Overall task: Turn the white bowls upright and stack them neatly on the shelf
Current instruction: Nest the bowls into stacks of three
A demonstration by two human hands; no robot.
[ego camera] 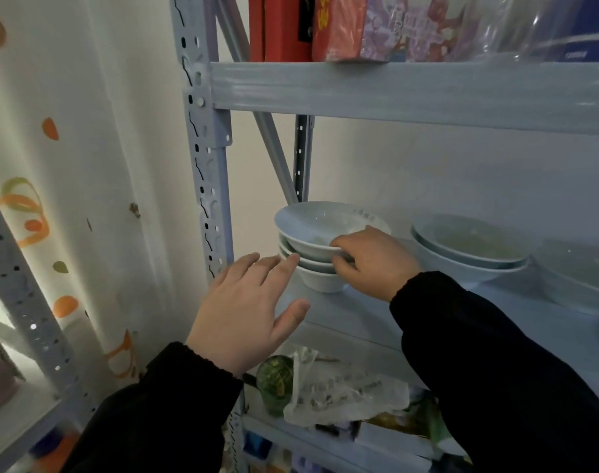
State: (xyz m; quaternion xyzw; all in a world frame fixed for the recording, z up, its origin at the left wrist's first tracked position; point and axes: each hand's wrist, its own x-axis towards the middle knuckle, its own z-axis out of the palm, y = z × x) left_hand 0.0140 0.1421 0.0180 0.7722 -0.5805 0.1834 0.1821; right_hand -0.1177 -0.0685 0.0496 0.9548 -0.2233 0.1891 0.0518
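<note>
Grey metal shelving [342, 322] stood against a pale wall, beside a patterned curtain [52, 165]. On the middle level, at its left end, sat an upright stack of white bowls [320, 268]. The right hand [373, 262] pinched the near rim of the top bowl [311, 223], thumb above and fingers curled beneath. The left hand [247, 308] was spread flat, holding nothing, its fingertips at the stack's left side; contact could not be confirmed. A second stack [468, 261] stood apart to the right.

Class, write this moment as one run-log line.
left hand: open, fingertip at bowl stack | right hand: gripping stack's right edge | stack: upright on shelf | larger bowls: apart, right
</note>
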